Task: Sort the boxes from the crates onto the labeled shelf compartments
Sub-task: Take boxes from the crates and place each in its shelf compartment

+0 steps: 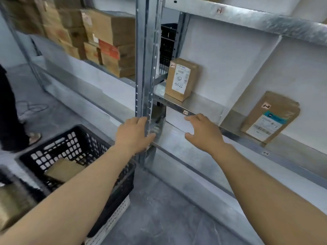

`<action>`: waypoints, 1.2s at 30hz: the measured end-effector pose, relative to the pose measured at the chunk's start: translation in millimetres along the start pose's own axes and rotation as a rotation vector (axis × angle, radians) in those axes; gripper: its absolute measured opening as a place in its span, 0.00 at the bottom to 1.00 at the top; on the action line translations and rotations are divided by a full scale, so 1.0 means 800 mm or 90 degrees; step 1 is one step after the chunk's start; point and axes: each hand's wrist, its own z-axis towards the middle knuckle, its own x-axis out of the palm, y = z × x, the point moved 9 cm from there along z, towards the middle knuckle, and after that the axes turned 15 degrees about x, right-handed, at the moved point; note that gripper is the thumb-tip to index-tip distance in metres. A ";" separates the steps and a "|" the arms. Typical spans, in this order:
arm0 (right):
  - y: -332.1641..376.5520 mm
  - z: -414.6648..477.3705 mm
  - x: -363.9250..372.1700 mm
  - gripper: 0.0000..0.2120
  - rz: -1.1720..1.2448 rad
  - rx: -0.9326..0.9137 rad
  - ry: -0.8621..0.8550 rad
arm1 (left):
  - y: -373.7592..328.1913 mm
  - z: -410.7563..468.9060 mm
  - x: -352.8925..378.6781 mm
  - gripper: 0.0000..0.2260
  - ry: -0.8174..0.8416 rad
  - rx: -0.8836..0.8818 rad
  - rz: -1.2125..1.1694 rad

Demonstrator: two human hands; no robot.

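Head view: two cardboard boxes stand on the metal shelf [203, 104]. One box [181, 78], stickered 2-1 and handwritten 0425, sits above the 2-1 edge label [185, 112]; the other box [270, 117] is stickered 2-2. The left hand [134, 133] and right hand [203, 131] hover empty, fingers loosely spread. The next move is probably a reach down into the black crate [77, 144] for its remaining box [63, 168].

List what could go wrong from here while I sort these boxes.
The box with the teal label stands tilted, so a bump from the next box might topple it. The left hand is right by the edge of the metal post and may scrape on it. The black crate sits low beside the left arm, a likely trip hazard when stepping back.
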 end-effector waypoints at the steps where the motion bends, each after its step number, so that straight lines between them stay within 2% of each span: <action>1: 0.020 0.004 0.009 0.26 -0.003 -0.014 0.011 | 0.022 -0.008 -0.001 0.30 -0.002 -0.018 0.000; 12: 0.258 0.048 0.113 0.27 -0.074 -0.179 0.108 | 0.245 -0.108 0.002 0.31 0.008 -0.215 -0.018; 19: 0.383 0.037 0.200 0.27 -0.121 -0.294 0.180 | 0.349 -0.203 0.034 0.31 0.060 -0.369 -0.056; 26: 0.448 0.043 0.272 0.26 -0.133 -0.388 0.271 | 0.400 -0.266 0.071 0.31 0.076 -0.534 -0.106; 36: 0.495 0.092 0.434 0.27 -0.159 -0.498 0.408 | 0.441 -0.251 0.183 0.29 0.062 -0.710 -0.217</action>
